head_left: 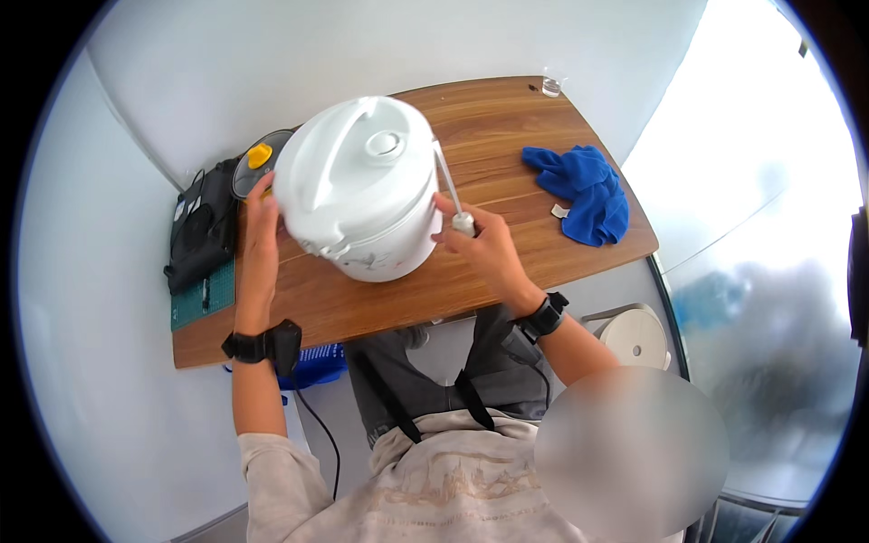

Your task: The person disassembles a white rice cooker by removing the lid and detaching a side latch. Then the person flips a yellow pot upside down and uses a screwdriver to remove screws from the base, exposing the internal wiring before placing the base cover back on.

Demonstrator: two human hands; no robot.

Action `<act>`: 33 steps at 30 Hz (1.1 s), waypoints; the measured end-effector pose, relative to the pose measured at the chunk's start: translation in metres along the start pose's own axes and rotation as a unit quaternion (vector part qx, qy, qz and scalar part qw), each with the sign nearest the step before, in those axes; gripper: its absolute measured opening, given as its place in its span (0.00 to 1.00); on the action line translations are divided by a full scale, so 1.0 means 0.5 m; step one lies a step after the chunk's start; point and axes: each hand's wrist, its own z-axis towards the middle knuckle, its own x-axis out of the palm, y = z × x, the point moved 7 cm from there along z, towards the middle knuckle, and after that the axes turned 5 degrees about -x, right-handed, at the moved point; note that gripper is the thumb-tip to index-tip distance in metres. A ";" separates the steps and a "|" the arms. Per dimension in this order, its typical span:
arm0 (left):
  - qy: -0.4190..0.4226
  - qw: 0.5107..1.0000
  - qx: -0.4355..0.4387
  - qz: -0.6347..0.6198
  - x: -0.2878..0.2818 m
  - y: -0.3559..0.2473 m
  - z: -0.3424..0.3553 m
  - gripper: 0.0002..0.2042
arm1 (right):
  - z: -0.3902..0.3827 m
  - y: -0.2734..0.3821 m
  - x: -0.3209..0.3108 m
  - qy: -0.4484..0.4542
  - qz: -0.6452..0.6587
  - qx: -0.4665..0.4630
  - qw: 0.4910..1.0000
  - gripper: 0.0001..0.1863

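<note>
Cooker (353, 172), looking smooth, is risking slipping: left hand (261, 233) resting spread against it, right hand (489, 249) curled at handle (463, 223), pinch unclear

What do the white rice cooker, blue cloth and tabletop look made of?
White rice cooker: probably satin plastic, from its moulded curves; painted metal possible. Blue cloth: likely soft matte fabric, from its loose folds. Tabletop: smooth wood or laminate, from its brown grain; can't tell which.

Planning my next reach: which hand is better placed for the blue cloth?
Probably the right hand: it is nearer the blue cloth, with the left hand across the white pot.
</note>
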 end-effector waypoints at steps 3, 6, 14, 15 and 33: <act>-0.041 0.999 -0.002 -0.002 -0.032 0.005 -0.015 0.29 | 0.000 -0.004 0.021 0.036 -0.020 -0.005 0.999 0.26; -0.068 0.997 -0.014 0.020 -0.013 0.010 -0.037 0.27 | -0.007 -0.001 0.003 0.072 -0.033 -0.007 0.997 0.29; -0.066 0.997 -0.014 0.045 -0.033 -0.006 -0.093 0.30 | -0.006 0.002 0.027 0.099 0.013 0.036 0.994 0.28; -0.067 0.996 -0.004 0.055 -0.025 -0.016 -0.097 0.30 | 0.002 0.004 0.023 0.100 0.015 0.046 0.994 0.28; 0.013 0.952 0.113 0.284 0.023 -0.120 -0.058 0.22 | 0.128 -0.038 -0.180 -0.035 -0.341 -0.089 0.935 0.17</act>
